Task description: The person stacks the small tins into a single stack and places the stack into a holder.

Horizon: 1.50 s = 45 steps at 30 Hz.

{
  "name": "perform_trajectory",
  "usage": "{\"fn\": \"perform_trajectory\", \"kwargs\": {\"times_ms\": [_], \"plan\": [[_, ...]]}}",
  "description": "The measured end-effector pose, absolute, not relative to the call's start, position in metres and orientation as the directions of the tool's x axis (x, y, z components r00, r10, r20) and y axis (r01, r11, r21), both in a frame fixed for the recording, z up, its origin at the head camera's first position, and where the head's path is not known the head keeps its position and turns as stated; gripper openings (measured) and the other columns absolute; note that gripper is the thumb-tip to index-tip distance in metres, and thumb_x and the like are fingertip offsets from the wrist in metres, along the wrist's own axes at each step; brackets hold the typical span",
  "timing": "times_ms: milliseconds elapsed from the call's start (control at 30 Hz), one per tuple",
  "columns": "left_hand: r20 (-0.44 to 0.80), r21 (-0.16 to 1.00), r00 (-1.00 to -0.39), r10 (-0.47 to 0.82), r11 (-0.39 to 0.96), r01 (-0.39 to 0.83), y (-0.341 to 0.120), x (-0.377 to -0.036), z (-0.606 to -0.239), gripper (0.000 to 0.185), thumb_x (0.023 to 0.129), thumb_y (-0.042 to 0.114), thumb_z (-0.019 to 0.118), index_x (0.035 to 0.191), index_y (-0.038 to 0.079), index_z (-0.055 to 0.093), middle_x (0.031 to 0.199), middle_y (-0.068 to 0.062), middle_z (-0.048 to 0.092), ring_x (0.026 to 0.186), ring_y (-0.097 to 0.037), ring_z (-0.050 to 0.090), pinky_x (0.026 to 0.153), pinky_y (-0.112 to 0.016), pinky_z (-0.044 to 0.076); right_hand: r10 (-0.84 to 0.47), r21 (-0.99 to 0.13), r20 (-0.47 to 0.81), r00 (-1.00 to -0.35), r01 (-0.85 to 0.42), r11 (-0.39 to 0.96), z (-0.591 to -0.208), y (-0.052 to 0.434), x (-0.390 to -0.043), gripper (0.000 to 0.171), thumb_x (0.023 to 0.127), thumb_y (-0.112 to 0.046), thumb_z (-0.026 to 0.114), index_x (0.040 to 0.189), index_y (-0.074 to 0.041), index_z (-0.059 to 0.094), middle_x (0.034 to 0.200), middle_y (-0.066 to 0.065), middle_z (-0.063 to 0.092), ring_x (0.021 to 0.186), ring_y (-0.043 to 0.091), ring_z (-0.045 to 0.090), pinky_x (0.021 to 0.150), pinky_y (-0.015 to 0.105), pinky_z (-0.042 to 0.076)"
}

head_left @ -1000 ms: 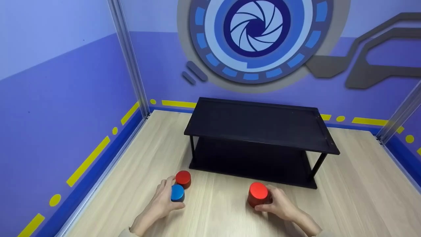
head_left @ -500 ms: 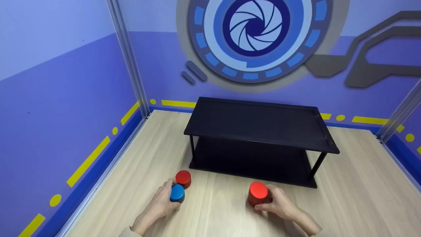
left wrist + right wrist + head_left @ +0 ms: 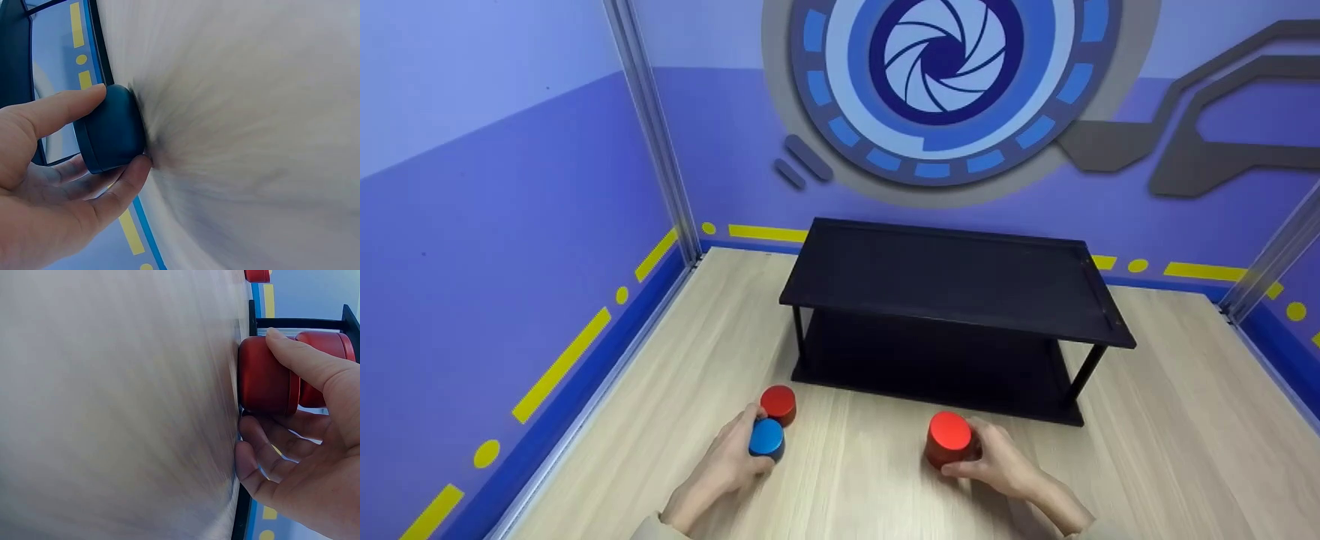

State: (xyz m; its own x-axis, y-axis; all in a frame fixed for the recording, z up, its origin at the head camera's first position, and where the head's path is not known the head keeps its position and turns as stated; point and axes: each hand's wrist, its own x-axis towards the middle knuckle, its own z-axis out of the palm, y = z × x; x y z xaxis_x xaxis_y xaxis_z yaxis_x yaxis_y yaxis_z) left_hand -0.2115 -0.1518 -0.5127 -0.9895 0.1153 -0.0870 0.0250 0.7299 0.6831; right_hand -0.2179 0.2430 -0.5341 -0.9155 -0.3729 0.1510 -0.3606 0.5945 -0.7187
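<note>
My left hand (image 3: 727,465) grips a small blue cylinder (image 3: 766,439) that stands on the wooden table; the left wrist view shows thumb and fingers curled round the blue cylinder (image 3: 109,135). A small red cylinder (image 3: 778,405) stands just behind it, touching or nearly so. My right hand (image 3: 997,465) wraps round a larger red cylinder (image 3: 949,440) on the table right of centre. In the right wrist view the fingers curl round that red cylinder (image 3: 264,377), and the small red cylinder (image 3: 257,275) shows at the top edge.
A black two-tier shelf (image 3: 952,281) stands behind the cylinders, mid-table, both tiers bare. Purple walls close in the left, back and right sides. Bare wooden tabletop (image 3: 855,487) lies between my hands and at the far right.
The left hand has closed more tightly round the blue cylinder, which sits slightly nearer the small red one. The right hand and large red cylinder have hardly moved.
</note>
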Motion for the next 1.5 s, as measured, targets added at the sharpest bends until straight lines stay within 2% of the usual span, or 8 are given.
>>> {"fn": "perform_trajectory", "kwargs": {"times_ms": [200,367,767,1133,1500], "plan": [[-0.069,0.688,-0.987,0.142,0.724,0.056,-0.148,-0.209,-0.509,0.065,0.072,0.0,0.079,0.126,0.009,0.045,0.131,-0.018,0.053,0.119,-0.036,0.052,0.098,-0.059,0.044,-0.376,-0.721,0.147,-0.915,-0.359,0.593,-0.534,0.243,-0.218,0.057,0.071,-0.031,0.084,0.112,0.001,0.061,0.099,0.006,0.067,0.086,0.003,0.06,0.073,0.021,0.05],[-0.014,0.682,-0.982,0.19,0.72,0.129,-0.145,-0.209,-0.505,0.059,0.07,0.0,0.08,0.119,0.009,0.047,0.126,-0.018,0.056,0.115,-0.035,0.055,0.094,-0.057,0.047,-0.373,-0.721,0.142,-0.917,-0.354,0.596,-0.534,0.243,-0.218,0.056,0.07,-0.031,0.084,0.11,0.001,0.061,0.098,0.006,0.068,0.084,0.004,0.06,0.072,0.021,0.051],[0.039,0.671,-0.965,0.26,0.709,0.218,-0.131,-0.213,-0.499,0.058,0.071,0.008,0.082,0.118,0.011,0.049,0.123,-0.015,0.057,0.115,-0.036,0.055,0.093,-0.058,0.047,-0.36,-0.716,0.143,-0.922,-0.348,0.605,-0.536,0.242,-0.218,0.06,0.07,-0.031,0.084,0.115,0.001,0.06,0.103,0.006,0.068,0.091,0.013,0.064,0.078,0.023,0.052],[0.095,0.663,-0.944,0.316,0.687,0.296,-0.119,-0.221,-0.493,0.058,0.072,0.005,0.078,0.122,0.01,0.049,0.124,-0.015,0.056,0.116,-0.036,0.054,0.094,-0.056,0.047,-0.373,-0.714,0.179,-0.91,-0.381,0.588,-0.535,0.243,-0.219,0.056,0.07,-0.032,0.084,0.112,-0.002,0.062,0.1,0.004,0.067,0.088,0.005,0.061,0.075,0.022,0.051],[0.086,0.654,-0.934,0.348,0.687,0.317,-0.106,-0.227,-0.487,0.057,0.074,0.007,0.079,0.123,0.012,0.049,0.124,-0.013,0.058,0.115,-0.033,0.055,0.093,-0.053,0.049,-0.365,-0.711,0.175,-0.914,-0.374,0.596,-0.536,0.243,-0.218,0.058,0.07,-0.032,0.085,0.112,-0.001,0.062,0.1,0.004,0.067,0.089,0.008,0.062,0.075,0.022,0.051]]}}
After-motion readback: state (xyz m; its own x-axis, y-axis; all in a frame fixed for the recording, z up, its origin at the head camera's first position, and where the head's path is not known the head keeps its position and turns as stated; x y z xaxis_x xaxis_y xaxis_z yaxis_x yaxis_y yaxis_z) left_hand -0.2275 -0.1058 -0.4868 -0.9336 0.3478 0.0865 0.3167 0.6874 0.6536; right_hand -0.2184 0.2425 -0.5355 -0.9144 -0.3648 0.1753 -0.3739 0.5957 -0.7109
